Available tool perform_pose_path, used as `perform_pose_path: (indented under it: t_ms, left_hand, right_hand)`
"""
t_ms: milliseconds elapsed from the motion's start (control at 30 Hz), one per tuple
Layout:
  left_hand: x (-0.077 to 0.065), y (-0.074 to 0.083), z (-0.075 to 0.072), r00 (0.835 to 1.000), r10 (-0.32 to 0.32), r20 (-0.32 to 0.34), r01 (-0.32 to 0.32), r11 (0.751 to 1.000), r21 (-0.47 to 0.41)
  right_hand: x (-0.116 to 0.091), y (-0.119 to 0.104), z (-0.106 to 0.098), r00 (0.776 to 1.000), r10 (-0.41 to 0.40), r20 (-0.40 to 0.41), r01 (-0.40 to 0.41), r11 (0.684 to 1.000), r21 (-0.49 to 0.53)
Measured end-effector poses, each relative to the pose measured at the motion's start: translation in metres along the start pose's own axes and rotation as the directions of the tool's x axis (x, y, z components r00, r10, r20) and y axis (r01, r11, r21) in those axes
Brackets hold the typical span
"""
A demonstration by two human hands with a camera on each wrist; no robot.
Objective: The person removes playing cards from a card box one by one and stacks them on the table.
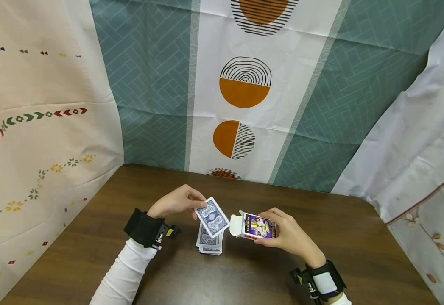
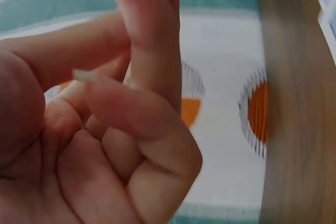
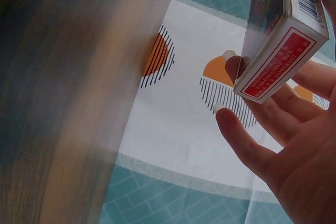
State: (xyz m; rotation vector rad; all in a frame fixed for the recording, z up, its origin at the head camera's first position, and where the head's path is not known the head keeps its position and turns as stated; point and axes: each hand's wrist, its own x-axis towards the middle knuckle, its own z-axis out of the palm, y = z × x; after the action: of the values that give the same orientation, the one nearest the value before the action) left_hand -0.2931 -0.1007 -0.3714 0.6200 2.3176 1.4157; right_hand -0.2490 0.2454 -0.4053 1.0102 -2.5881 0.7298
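Observation:
In the head view my left hand pinches a blue-backed playing card by its upper left corner, between thumb and fingers. The card is tilted over a loose pile of playing cards, backs up, and hides part of it. My right hand grips an open purple card box by its far end, with the white flap facing the held card. A red label and a barcode show on the box in the right wrist view. Curled fingers fill much of the left wrist view.
The brown wooden table runs back to a teal and white patterned cloth. Pale cloths hang at the left and the right. Each wrist wears a black strap with a small camera.

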Motion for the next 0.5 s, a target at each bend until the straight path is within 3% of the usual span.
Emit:
perform_pose_path:
  t_ms: [167, 500]
  left_hand:
    - [0.009, -0.016, 0.004, 0.999, -0.025, -0.022, 0.027, 0.994, 0.107]
    - [0.027, -0.042, 0.019, 0.996, -0.088, 0.002, 0.087, 0.984, 0.153]
  right_hand:
    - [-0.001, 0.001, 0.000, 1.000, 0.010, 0.004, -0.010, 1.000, 0.001]
    - [-0.002, 0.003, 0.000, 1.000, 0.009, 0.004, -0.009, 1.000, 0.001]
